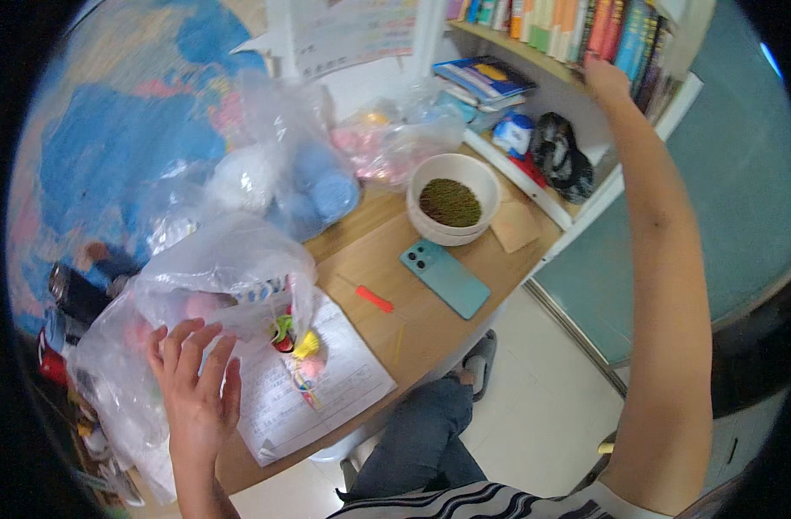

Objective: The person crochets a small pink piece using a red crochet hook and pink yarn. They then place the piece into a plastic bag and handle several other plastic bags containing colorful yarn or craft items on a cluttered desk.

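Observation:
My left hand (197, 383) is raised over the desk with its fingers apart and nothing in it, beside a clear plastic bag (226, 253). Small yellow, pink and green yarn pieces (306, 345) lie by the bag on a sheet of paper with writing (363, 383). My right arm reaches up to the bookshelf, where my right hand (606, 79) is at the shelf edge below a row of books (603, 29); its fingertips are blurred, so a hold cannot be told. An orange-handled crochet hook (374, 299) lies near a teal phone (446, 279).
A white bowl (418, 217) with dark green contents stands behind the phone, near a brown paper piece (515, 226). Bags with blue and pink yarn (333, 194) crowd the desk's back. A black plastic bag (561, 156) sits under the shelf. A dark bottle (77, 292) is at left.

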Motion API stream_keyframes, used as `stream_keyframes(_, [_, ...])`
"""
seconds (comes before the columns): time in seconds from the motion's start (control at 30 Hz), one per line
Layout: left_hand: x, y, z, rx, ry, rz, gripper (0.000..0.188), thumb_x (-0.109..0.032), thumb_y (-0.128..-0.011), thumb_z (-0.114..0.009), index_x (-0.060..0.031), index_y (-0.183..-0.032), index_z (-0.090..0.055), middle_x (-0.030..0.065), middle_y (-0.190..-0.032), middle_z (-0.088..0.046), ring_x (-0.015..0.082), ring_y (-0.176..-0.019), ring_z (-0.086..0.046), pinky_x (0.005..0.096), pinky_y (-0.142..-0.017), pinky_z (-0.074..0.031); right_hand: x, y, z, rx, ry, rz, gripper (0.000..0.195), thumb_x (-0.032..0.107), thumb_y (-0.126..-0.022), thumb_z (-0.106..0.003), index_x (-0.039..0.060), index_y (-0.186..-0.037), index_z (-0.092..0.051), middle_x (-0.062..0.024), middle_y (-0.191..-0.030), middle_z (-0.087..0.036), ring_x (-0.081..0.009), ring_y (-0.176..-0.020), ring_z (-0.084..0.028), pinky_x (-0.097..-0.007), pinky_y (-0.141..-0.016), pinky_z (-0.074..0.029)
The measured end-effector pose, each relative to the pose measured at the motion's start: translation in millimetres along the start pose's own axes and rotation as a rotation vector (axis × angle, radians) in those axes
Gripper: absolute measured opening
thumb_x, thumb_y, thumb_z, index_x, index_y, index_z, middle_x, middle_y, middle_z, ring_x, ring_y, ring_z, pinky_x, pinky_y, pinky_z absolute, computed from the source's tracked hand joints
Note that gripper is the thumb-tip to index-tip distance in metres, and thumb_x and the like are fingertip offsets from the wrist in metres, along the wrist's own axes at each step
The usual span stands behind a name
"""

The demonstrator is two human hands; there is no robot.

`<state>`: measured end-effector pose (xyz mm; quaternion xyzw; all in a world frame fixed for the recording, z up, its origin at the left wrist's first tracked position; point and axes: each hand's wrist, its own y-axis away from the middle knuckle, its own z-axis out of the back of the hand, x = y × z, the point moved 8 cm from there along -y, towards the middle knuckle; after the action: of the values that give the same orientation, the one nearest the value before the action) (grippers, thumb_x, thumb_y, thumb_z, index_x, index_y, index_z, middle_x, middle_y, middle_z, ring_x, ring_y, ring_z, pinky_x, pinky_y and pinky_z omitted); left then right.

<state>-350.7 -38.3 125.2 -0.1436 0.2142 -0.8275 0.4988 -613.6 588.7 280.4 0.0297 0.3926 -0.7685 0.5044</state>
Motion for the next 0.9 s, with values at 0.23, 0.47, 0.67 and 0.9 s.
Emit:
stream_keyframes(0.23, [3.8,-48.5,11.2,-0.205,-0.234,-0.113,0.067,-0.008,-0.065,-0.082,-0.0122,-0.128,-0.061,0.014,-0.135,-0.056,0.0349,-0.129,-0.049,0.0583,-0.109,-0.031,13.0,-29.0,-24.1,-0.061,-0.06,0.121,0.023,0.017,-0.091,-0.053,0.0043,-0.105,-0.066,-0.0244,-0.105,-0.068,-0.0416,-0.096,-0.068,-0.0511,-0.083,-0.054])
stream_keyframes(0.47, [62.3,-38.4,-96.0,0.393,-0.18,0.045,0.056,-0.011,-0.076,-0.069,-0.0183,-0.131,-0.061,0.0097,-0.106,-0.067,0.0264,-0.094,-0.067,0.0448,-0.099,-0.043,17.7,-15.4,-8.3,-0.262,-0.241,0.104,0.027,0.019,-0.097,-0.052,0.007,-0.118,-0.063,-0.0191,-0.115,-0.063,-0.0388,-0.104,-0.064,-0.0487,-0.087,-0.052])
stream_keyframes(0.67, [53.9,1.7,-102.7,0.33,-0.035,-0.029,0.05,0.001,-0.072,-0.062,-0.0153,-0.119,-0.067,0.0071,-0.085,-0.061,0.0269,-0.088,-0.064,0.0403,-0.084,-0.047,274.7,141.6,173.5,-0.546,-0.86,0.935,0.031,0.016,-0.091,-0.064,0.0103,-0.122,-0.064,-0.0151,-0.115,-0.065,-0.0344,-0.102,-0.063,-0.0401,-0.089,-0.052])
stream_keyframes(0.9, [50.6,4.9,-118.0,0.364,0.025,0.03,0.038,-0.001,-0.071,-0.063,-0.01,-0.108,-0.071,0.0106,-0.096,-0.062,0.0289,-0.093,-0.063,0.0427,-0.086,-0.045,508.1,250.5,259.2,-0.562,-0.93,0.928,0.075,0.023,-0.082,-0.076,0.0208,-0.148,-0.041,-0.0174,-0.128,-0.059,-0.0371,-0.117,-0.057,-0.0466,-0.099,-0.047])
